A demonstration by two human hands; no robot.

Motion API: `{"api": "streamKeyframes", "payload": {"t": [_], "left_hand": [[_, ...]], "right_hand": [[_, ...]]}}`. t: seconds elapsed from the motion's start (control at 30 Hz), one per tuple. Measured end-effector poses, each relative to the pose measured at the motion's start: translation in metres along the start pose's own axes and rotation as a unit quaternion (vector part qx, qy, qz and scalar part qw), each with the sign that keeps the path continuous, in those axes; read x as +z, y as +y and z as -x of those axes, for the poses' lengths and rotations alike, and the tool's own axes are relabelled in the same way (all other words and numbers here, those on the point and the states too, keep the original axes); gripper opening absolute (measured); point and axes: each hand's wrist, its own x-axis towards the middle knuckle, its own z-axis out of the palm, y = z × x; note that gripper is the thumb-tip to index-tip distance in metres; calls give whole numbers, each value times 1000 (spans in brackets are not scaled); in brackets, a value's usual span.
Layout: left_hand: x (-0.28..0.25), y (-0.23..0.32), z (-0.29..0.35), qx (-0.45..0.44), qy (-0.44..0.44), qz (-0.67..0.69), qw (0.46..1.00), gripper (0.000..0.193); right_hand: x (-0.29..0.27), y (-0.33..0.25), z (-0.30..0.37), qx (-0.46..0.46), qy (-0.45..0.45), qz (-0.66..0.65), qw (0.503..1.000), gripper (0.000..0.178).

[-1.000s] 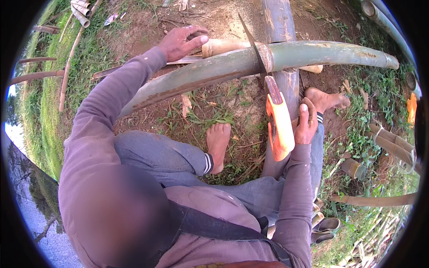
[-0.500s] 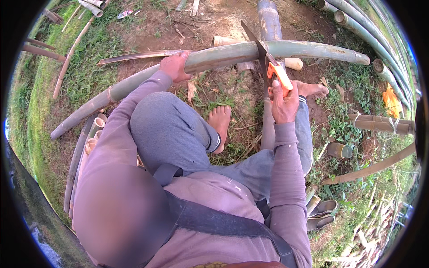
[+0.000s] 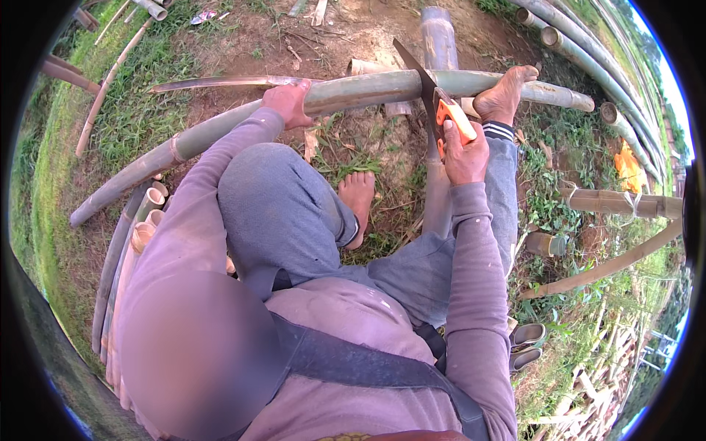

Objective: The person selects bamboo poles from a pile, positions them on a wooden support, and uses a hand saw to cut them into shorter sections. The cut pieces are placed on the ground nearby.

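A long green bamboo pole (image 3: 368,90) lies crosswise in front of me, resting over another bamboo pole (image 3: 439,44) that runs away from me. My left hand (image 3: 289,104) is wrapped over the crosswise pole, left of the middle. In my right hand (image 3: 465,152) is the orange handle of a hand saw (image 3: 424,76). Its dark blade lies across the crosswise pole, over the place where the two poles meet; how deep it sits cannot be made out. My right bare foot (image 3: 504,95) rests on the pole just right of the saw.
Several cut bamboo lengths (image 3: 141,237) lie by my left side. Long poles (image 3: 581,55) are stacked at the far right, near an orange bag (image 3: 629,169). A jar (image 3: 546,244), shoes (image 3: 526,345) and a tied bamboo rail (image 3: 618,202) are on the right. A split bamboo strip (image 3: 220,82) lies behind the pole.
My right foot has risen from the ground onto the bamboo pole. The saw stays across the pole in my right hand, and my left hand keeps its hold.
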Motion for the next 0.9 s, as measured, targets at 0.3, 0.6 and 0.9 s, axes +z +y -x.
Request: {"api": "streamKeyframes", "payload": {"t": [0.3, 0.6, 0.9], "left_hand": [[14, -10, 11, 8, 33, 5, 999, 89], [17, -9, -2, -19, 13, -28, 999, 97], [14, -2, 2, -26, 30, -30, 999, 97]], "right_hand": [[-100, -36, 95, 50, -57, -34, 997, 21], [8, 21, 4, -27, 27, 5, 999, 25], [-34, 36, 81, -29, 30, -5, 999, 20]]}}
